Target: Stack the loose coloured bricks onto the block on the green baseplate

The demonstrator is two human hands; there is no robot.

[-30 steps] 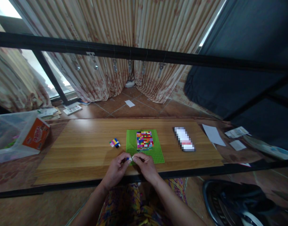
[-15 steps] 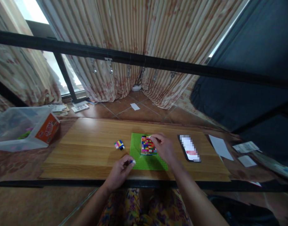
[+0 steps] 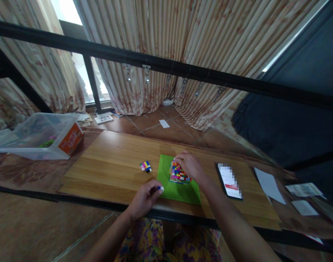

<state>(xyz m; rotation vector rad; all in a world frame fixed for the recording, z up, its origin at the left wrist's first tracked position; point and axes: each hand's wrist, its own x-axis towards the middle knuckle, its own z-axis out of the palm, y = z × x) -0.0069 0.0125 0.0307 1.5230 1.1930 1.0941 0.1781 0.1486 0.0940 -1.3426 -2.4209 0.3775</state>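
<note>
On the green baseplate [image 3: 166,191] stands a block of multicoloured toy bricks [image 3: 177,173], stacked in rows. My right hand [image 3: 191,166] reaches over the far side of this block, its fingers pinched at the top edge and covering part of it. Whatever the fingertips grip there is too small to make out. Near the plate's front left corner, my left hand [image 3: 145,197] is closed, pinching small blue and white toy bricks [image 3: 160,188] between thumb and finger. Left of the plate lies a small cluster of loose coloured bricks [image 3: 146,166].
A phone [image 3: 229,181] lies on the wooden board [image 3: 106,163], right of the plate. Beyond the board's left end sits a clear plastic bin [image 3: 43,142]. Paper sheets [image 3: 269,185] lie at the right. A black bar [image 3: 161,63] crosses in front of the curtains.
The camera view has turned and tilted, so everything sits differently in it. My right hand has shifted slightly left along the block's far edge. My left hand still holds its bricks.
</note>
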